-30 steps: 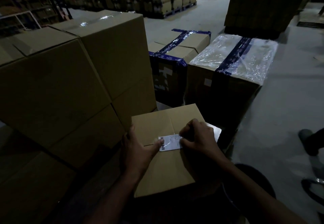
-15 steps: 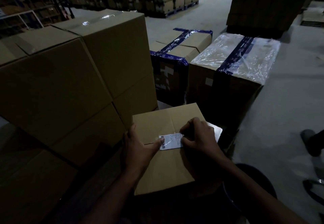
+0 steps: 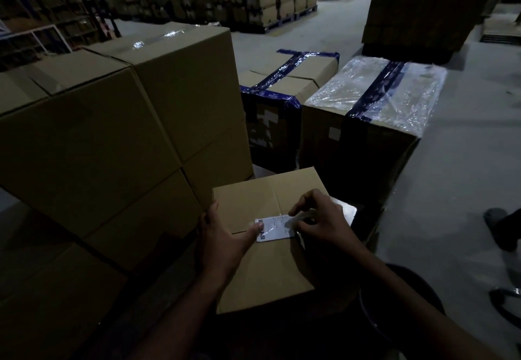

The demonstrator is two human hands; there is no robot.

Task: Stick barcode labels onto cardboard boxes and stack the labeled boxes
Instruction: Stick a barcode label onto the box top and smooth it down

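Note:
A small brown cardboard box (image 3: 262, 272) sits right in front of me, top flaps closed. A white barcode label (image 3: 275, 228) lies across its centre seam. My left hand (image 3: 222, 242) grips the box's left edge, and its thumb presses the label's left end. My right hand (image 3: 324, 223) covers the label's right end with fingertips on the label's top edge; a clear glossy film shows over the label under those fingers.
A tall stack of large cardboard boxes (image 3: 118, 123) stands close on my left. Ahead are a blue-taped box (image 3: 284, 89) and a plastic-wrapped box (image 3: 375, 100). A dark round bin (image 3: 400, 303) sits at my right. Someone's shoe (image 3: 496, 218) is at the right edge.
My right fingers have spread slightly along the label's top edge, and a glossy film now shows over the label. The left hand and box hold still.

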